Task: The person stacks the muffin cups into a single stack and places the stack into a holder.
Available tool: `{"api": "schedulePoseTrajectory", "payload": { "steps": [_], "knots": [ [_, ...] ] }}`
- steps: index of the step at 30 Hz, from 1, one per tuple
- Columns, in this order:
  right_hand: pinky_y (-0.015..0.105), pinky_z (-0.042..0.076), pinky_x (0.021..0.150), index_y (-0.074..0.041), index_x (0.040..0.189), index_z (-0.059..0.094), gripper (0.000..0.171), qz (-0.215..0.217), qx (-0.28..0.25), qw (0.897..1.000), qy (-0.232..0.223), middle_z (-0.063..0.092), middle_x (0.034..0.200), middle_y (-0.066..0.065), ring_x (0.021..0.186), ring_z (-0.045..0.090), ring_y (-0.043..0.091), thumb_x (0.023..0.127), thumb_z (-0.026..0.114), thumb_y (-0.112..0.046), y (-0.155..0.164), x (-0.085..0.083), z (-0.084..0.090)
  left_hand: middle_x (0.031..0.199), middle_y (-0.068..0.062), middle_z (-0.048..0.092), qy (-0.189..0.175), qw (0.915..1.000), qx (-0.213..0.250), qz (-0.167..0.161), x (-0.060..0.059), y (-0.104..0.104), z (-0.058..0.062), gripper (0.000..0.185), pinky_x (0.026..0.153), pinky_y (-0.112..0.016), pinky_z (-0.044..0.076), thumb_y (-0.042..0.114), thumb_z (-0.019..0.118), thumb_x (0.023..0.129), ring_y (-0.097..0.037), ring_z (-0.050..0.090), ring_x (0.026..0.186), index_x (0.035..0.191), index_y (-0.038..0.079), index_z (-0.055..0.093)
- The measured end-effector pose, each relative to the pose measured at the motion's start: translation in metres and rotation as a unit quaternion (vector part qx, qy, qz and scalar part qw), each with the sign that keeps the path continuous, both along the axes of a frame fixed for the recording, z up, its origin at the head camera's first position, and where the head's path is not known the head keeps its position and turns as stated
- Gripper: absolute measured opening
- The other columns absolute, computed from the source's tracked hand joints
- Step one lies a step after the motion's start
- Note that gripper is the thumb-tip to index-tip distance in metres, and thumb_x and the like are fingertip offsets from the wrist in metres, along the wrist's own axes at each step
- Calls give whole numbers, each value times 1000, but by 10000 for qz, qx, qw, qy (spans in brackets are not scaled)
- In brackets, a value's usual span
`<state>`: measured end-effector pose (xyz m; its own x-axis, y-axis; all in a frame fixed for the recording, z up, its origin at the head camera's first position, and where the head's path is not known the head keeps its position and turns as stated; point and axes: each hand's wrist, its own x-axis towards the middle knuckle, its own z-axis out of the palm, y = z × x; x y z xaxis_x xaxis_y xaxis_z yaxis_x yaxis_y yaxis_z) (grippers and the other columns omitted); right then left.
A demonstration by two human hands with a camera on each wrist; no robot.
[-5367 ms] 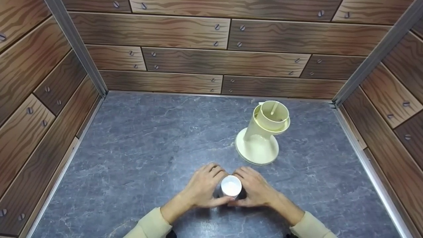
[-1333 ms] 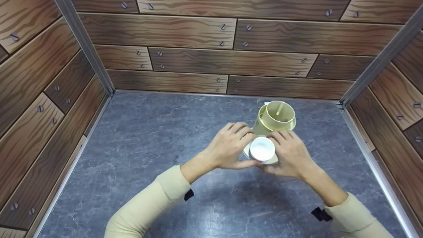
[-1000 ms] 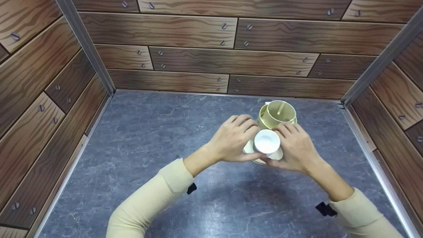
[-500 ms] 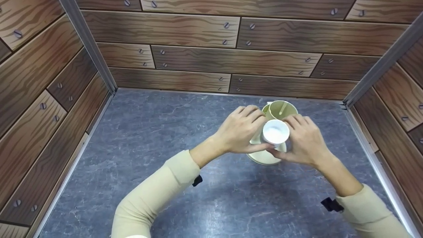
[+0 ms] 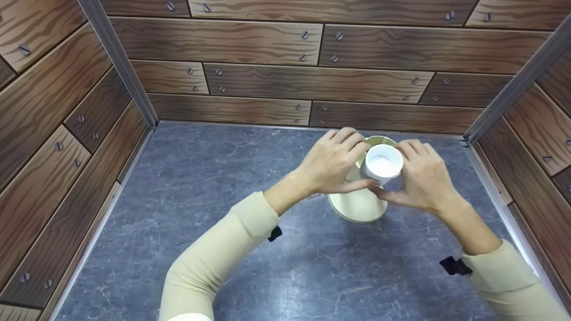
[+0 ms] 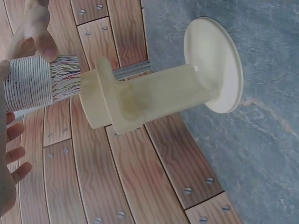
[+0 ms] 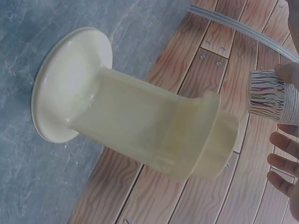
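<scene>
Both hands hold a stack of paper cups between them, in the air just above the open top of a cream dispenser. The left hand curls its fingers round the stack's left side with the thumb underneath; the right hand grips the right side the same way. From the head view the stack shows its white inside, mouth up. In the left wrist view the cups show a rim of coloured streaks, with a thumb pressed on them, just off the dispenser's collar. The dispenser stands upright on its round foot on the grey counter, near the back wall of wood-grain panels.
</scene>
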<state>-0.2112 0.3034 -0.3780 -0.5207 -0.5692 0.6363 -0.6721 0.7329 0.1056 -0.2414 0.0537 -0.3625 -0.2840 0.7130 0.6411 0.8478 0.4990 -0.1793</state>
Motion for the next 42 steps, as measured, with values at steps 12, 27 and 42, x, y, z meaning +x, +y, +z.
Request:
{"api": "schedulePoseTrajectory", "payload": {
  "steps": [12, 27, 42],
  "knots": [
    [54, 47, 74, 4, 118, 61, 88, -128, -164, 9998, 17, 60, 101, 20, 91, 56, 40, 66, 74, -65, 12, -7, 12, 116, -2, 62, -107, 9997, -130, 192, -10, 15, 13, 69, 91, -34, 45, 74, 50, 91, -22, 53, 116, 119, 13, 65],
    [56, 46, 70, 6, 113, 62, 85, -466, -453, 9979, 31, 61, 98, 22, 89, 56, 41, 61, 79, -60, 23, -24, 17, 117, 0, 62, -237, 9980, -149, 560, -25, 32, 21, 69, 92, -31, 44, 73, 49, 92, -20, 52, 115, 121, 13, 66],
    [56, 47, 71, 10, 115, 58, 91, -697, -371, 9968, -100, 60, 100, 25, 90, 56, 43, 60, 80, -59, 30, -41, 9, 124, -1, 61, -513, 9949, -185, 846, -37, 40, 13, 69, 93, -29, 45, 73, 50, 93, -19, 50, 118, 124, 14, 65]
  ]
}}
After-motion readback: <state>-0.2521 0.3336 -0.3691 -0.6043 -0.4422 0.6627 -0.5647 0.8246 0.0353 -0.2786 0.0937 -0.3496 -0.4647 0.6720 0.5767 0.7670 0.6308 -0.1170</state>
